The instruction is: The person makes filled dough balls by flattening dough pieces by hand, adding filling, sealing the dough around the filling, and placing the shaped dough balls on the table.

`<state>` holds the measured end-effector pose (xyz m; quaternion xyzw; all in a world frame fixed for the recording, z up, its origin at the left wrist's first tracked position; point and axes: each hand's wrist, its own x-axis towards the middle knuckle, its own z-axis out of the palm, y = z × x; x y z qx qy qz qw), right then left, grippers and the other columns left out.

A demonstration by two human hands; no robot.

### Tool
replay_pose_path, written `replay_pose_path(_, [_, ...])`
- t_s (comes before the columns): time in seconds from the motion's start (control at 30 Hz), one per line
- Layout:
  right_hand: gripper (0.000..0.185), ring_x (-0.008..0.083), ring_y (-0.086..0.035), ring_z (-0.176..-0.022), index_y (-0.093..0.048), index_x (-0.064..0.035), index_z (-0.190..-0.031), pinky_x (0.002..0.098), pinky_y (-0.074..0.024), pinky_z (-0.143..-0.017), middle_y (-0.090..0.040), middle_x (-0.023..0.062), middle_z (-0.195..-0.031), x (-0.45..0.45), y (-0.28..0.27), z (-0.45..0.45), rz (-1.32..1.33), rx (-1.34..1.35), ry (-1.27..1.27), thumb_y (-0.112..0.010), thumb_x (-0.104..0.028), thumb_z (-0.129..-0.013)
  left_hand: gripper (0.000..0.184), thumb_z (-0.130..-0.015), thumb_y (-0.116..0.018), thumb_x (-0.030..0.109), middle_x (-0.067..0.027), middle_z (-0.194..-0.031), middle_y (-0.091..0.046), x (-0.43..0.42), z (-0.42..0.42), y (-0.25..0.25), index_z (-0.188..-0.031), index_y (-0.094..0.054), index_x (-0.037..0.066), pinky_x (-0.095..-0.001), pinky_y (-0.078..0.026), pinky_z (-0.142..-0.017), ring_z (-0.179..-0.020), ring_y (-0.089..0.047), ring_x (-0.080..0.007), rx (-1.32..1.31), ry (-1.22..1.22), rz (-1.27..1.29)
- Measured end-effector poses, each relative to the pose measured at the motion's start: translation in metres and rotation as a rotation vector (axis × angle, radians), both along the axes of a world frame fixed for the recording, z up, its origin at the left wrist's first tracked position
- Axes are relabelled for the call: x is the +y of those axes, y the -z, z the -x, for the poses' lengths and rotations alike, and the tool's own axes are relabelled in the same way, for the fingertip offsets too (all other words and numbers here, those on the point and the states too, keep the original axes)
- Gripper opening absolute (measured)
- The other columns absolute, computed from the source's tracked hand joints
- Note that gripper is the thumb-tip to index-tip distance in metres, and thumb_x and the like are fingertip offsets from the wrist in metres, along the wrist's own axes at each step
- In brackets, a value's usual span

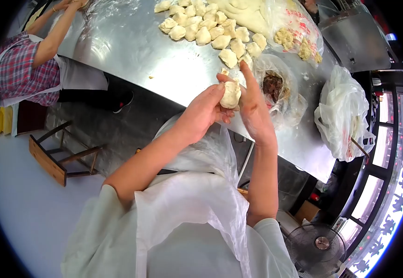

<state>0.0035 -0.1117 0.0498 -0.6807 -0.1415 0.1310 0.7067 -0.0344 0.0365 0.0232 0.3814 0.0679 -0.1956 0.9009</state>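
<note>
A pale dough piece is held in front of the metal table's near edge. My left hand has its thumb and fingers around it. Against the piece's right side is my right hand, its fingers stretched out and pointing up toward the table. Just beyond my fingertips lie many similar dough pieces in a loose cluster. To the right of my right hand, an open plastic bag holds a dark reddish-brown filling.
A large dough sheet lies at the back beside a red-printed bag with crumbly lumps. A white bag hangs at the table's right. A co-worker in a plaid shirt reaches over the left end. A wooden stool and a fan stand below.
</note>
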Motion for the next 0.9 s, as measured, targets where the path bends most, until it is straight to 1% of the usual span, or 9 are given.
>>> replay_pose_path(0.13, [0.056,0.0130,-0.065,-0.075,-0.056,-0.0003,-0.144,0.0261,-0.0531,-0.061,-0.071,0.0173,-0.124,0.006,0.001,0.001,0.209,-0.054,-0.046,-0.068,-0.033,-0.101,0.049,-0.113,-0.034,0.049,-0.0028,-0.105,-0.062,0.000,-0.003,0.005,-0.127,-0.056,0.008,-0.0315,-0.052,-0.074,-0.084,-0.060,-0.0117,0.040,0.097,-0.061])
replay_pose_path(0.27, [0.033,0.0154,-0.069,-0.092,-0.072,0.0033,-0.116,0.0345,-0.0518,-0.098,-0.077,0.0107,-0.106,0.022,0.020,0.003,0.223,-0.194,0.265,-0.058,-0.025,-0.105,0.054,-0.113,-0.030,0.053,-0.0030,-0.111,-0.062,0.006,-0.006,-0.006,-0.131,-0.055,0.009,-0.0312,-0.051,-0.080,-0.092,-0.059,-0.0112,0.026,0.096,-0.129])
replay_pose_path(0.3, [0.039,0.0181,-0.068,-0.106,-0.074,0.0033,-0.116,0.0365,-0.0407,-0.113,-0.076,0.0125,-0.111,0.023,0.019,0.002,0.181,-0.149,0.249,-0.056,-0.031,-0.107,0.054,-0.113,-0.030,0.053,-0.0030,-0.113,-0.061,0.001,-0.002,-0.014,-0.132,-0.055,0.008,-0.0311,-0.051,-0.082,-0.094,-0.059,-0.0109,0.041,0.017,-0.069])
replay_pose_path(0.4, [0.041,0.0214,-0.066,-0.112,-0.071,0.0021,-0.124,0.0367,-0.0419,-0.112,-0.072,0.0169,-0.123,0.033,0.009,0.001,0.172,-0.081,0.292,-0.054,-0.031,-0.108,0.052,-0.114,-0.030,0.049,-0.0025,-0.117,-0.060,0.007,0.000,-0.003,-0.133,-0.054,0.006,-0.0310,-0.049,-0.088,-0.100,-0.058,-0.0108,0.008,-0.025,0.025])
replay_pose_path(0.5, [0.075,0.0204,-0.063,-0.118,-0.054,0.0032,-0.146,0.0337,-0.0476,-0.102,-0.067,0.0174,-0.131,0.022,0.006,-0.003,-0.023,0.079,0.045,-0.061,-0.056,-0.100,0.051,-0.114,-0.031,0.048,-0.0026,-0.113,-0.061,0.016,0.001,0.011,-0.132,-0.054,0.006,-0.0306,-0.049,-0.083,-0.095,-0.057,-0.0110,-0.055,0.002,0.022])
replay_pose_path(0.6, [0.090,0.0150,-0.066,-0.096,-0.049,0.0024,-0.150,0.0283,-0.0528,-0.080,-0.068,0.0154,-0.125,0.027,-0.014,-0.001,0.127,0.099,-0.033,-0.069,-0.063,-0.091,0.053,-0.114,-0.031,0.049,-0.0025,-0.107,-0.060,0.019,0.000,0.017,-0.131,-0.055,0.006,-0.0291,-0.049,-0.076,-0.088,-0.056,-0.0107,-0.053,0.061,0.032])
replay_pose_path(0.67, [0.075,0.0144,-0.067,-0.085,-0.055,0.0007,-0.145,0.0284,-0.0557,-0.066,-0.067,0.0178,-0.131,0.011,-0.002,-0.005,0.204,0.096,-0.154,-0.072,-0.052,-0.095,0.054,-0.113,-0.030,0.051,-0.0023,-0.104,-0.059,0.017,0.000,0.017,-0.130,-0.055,0.006,-0.0279,-0.049,-0.072,-0.083,-0.056,-0.0104,-0.095,0.151,-0.002])
replay_pose_path(0.8, [0.037,0.0122,-0.066,-0.086,-0.071,0.0032,-0.122,0.0288,-0.0558,-0.080,-0.076,0.0091,-0.103,0.026,0.005,0.004,0.130,0.139,0.178,-0.059,-0.028,-0.106,0.056,-0.112,-0.031,0.054,-0.0012,-0.101,-0.058,0.010,-0.003,-0.004,-0.133,-0.054,0.007,-0.0266,-0.047,-0.069,-0.080,-0.054,-0.0102,-0.001,0.089,-0.066])
replay_pose_path(0.9, [0.039,0.0154,-0.067,-0.090,-0.066,0.0042,-0.130,0.0316,-0.0527,-0.092,-0.072,0.0166,-0.119,0.027,0.022,0.003,0.174,-0.011,0.227,-0.055,-0.026,-0.107,0.056,-0.112,-0.031,0.055,-0.0007,-0.101,-0.058,0.003,0.000,-0.008,-0.131,-0.054,0.008,-0.0266,-0.046,-0.067,-0.077,-0.052,-0.0100,0.030,-0.057,0.056])
